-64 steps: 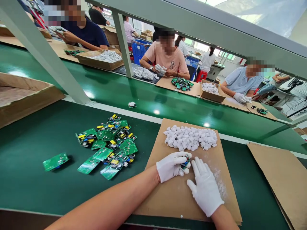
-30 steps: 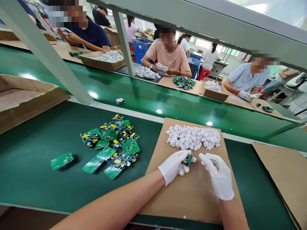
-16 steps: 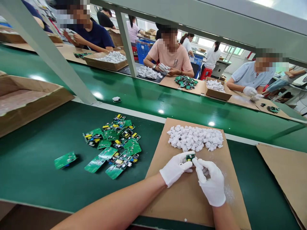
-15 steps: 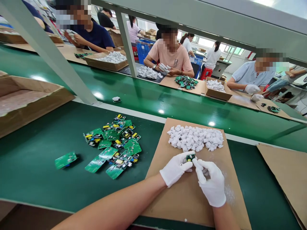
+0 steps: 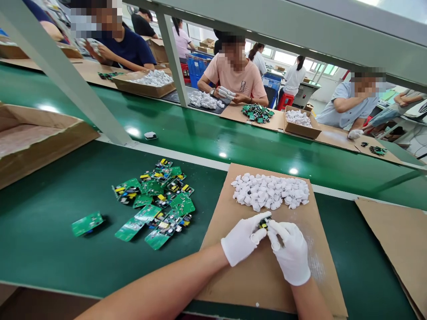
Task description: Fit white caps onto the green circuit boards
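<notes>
The person's left hand (image 5: 245, 240), in a white glove, has its fingers closed on a small circuit board (image 5: 263, 223) with a yellow component, held above a sheet of brown cardboard (image 5: 247, 278). The right hand (image 5: 291, 251), gloved too, has its fingers drawn close together at the right side of that board; whether they grip it or only touch it, I cannot tell. Just beyond the hands, a heap of small white pieces (image 5: 270, 191) covers the far end of the cardboard, and a white scrap (image 5: 257, 305) lies near its front edge. To the left, on the dark green worktop (image 5: 50, 258), sits a loose heap of green circuit boards (image 5: 153, 189) with yellow, black and blue components, one single board (image 5: 87, 223) lying apart from it. An open cardboard tray (image 5: 43, 144) stands at the far left, and more flat cardboard (image 5: 396, 244) lies on the right. Past a pale divider, a white-topped piece (image 5: 150, 135) rests on a glossy green strip (image 5: 207, 142); across it sits a co-worker in a pink shirt (image 5: 235, 73).
</notes>
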The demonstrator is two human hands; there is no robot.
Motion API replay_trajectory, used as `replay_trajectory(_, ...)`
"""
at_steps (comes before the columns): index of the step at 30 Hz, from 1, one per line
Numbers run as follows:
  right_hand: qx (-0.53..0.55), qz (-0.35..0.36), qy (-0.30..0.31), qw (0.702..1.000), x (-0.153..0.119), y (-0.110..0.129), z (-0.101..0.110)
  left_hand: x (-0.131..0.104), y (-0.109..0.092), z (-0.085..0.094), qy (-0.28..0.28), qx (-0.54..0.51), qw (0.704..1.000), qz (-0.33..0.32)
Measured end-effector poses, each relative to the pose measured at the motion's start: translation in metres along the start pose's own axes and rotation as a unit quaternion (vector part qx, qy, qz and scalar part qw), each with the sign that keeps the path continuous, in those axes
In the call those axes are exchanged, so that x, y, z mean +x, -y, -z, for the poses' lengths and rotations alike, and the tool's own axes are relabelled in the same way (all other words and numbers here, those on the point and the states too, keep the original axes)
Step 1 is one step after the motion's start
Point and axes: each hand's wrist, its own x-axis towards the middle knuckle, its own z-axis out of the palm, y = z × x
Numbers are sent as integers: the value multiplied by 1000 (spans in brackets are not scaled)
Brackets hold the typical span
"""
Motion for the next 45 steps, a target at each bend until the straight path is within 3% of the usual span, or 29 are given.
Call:
replay_trajectory(3,22,-26,15,999,2,0,-1,5,1,-2,41,-193,980,28)
replay_trajectory(6,69,-45,2,997,1,-1,-2,7,-1,-1,63,-259,962,55)
replay_trajectory(10,51,-15,-21,998,-1,-1,-4,6,-5,-2,49,-254,962,83)
replay_trajectory(12,40,9,-26,999,0,2,-5,7,-5,-6,57,-248,965,65)
replay_trajectory(16,52,30,-13,998,3,7,-6,8,-3,-11,19,-217,975,45)
replay_trajectory(21,128,-11,-7,992,4,6,-5,6,-2,-10,62,-246,963,95)
replay_trajectory(29,178,-48,5,983,6,3,-1,6,-8,-4,115,-300,942,93)
replay_trajectory(35,296,-138,68,943,10,7,3,7,-8,-2,76,-265,958,77)
replay_trajectory(39,337,-233,103,906,8,7,0,5,-14,-3,109,-254,956,95)
replay_trajectory(42,320,-246,157,901,6,7,-2,4,-18,-3,139,-282,945,86)
replay_trajectory(45,300,-237,155,911,4,8,-3,3,-18,-2,134,-259,954,69)
